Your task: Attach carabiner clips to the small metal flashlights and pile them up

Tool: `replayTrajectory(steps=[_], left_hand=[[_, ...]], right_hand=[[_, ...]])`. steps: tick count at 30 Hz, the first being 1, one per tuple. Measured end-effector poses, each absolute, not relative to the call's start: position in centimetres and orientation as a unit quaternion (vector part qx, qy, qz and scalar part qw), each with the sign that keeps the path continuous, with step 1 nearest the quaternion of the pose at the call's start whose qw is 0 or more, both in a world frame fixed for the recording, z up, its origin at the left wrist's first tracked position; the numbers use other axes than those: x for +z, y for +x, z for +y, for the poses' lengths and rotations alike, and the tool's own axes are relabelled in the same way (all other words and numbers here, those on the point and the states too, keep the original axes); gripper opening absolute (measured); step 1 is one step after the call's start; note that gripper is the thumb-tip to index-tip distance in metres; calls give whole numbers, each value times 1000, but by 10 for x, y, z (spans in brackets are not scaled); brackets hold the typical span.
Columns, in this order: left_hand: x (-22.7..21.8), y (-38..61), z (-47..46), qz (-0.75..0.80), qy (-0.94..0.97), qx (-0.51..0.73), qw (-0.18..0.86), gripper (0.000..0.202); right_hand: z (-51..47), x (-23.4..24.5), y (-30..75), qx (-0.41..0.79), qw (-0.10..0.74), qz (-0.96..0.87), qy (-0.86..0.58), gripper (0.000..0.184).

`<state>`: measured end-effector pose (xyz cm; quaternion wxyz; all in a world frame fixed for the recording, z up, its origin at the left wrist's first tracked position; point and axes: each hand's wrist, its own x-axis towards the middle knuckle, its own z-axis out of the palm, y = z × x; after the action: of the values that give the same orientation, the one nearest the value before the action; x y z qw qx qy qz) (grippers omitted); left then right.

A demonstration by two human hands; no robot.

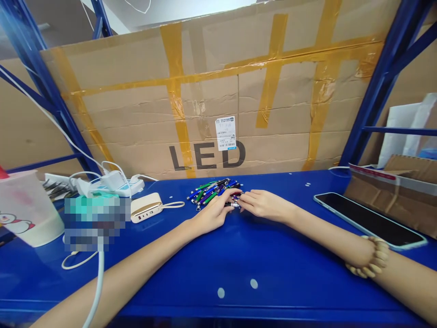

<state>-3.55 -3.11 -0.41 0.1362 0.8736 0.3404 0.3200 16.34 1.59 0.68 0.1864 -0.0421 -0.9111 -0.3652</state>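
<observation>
A pile of small slim metallic tubes (208,191) in blue, green and purple lies on the blue tabletop (273,273); some have silver ends and little clips or rings. At the near right edge of the pile my left hand (212,213) is closed, with thumb and fingers around a dark slim tube with a silver end (232,205). My right hand (261,203) meets it there, its fingertips pinched at the right end of the same tube. The fingers hide much of that tube, so its exact kind is unclear.
Left are a cream power bank (146,208) with a strap, a power strip (133,186) with chargers and cables, and a plastic cup (29,209). Right lie a phone (368,221) and an opened cardboard box (392,196). A large taped carton (143,118) stands behind, between blue shelf posts.
</observation>
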Motion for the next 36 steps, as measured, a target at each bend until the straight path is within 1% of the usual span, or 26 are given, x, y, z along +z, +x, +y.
replayTrajectory(steps=[4,10,14,18,24,27,30,36], left_hand=[[-5,-33,-32,339,860,361,124,39],[-4,-30,-36,326,856,387,107,37],[1,-28,-41,316,857,398,81,36],[5,-30,-43,312,861,399,43,32],[8,-35,-38,334,859,386,37,26],[8,-35,-34,347,854,383,53,21],[6,-35,-31,355,848,389,67,17],[-1,-33,-30,364,832,406,100,21]], right_hand=[[16,10,162,-328,214,-918,-67,33],[10,13,161,-205,265,-935,-111,35],[-2,13,157,-95,313,-931,-162,29],[-13,13,150,27,349,-911,-220,32],[-14,10,143,187,351,-873,-283,40],[-7,8,143,223,347,-863,-293,41],[0,4,144,234,348,-853,-311,43],[6,1,145,228,344,-848,-334,47]])
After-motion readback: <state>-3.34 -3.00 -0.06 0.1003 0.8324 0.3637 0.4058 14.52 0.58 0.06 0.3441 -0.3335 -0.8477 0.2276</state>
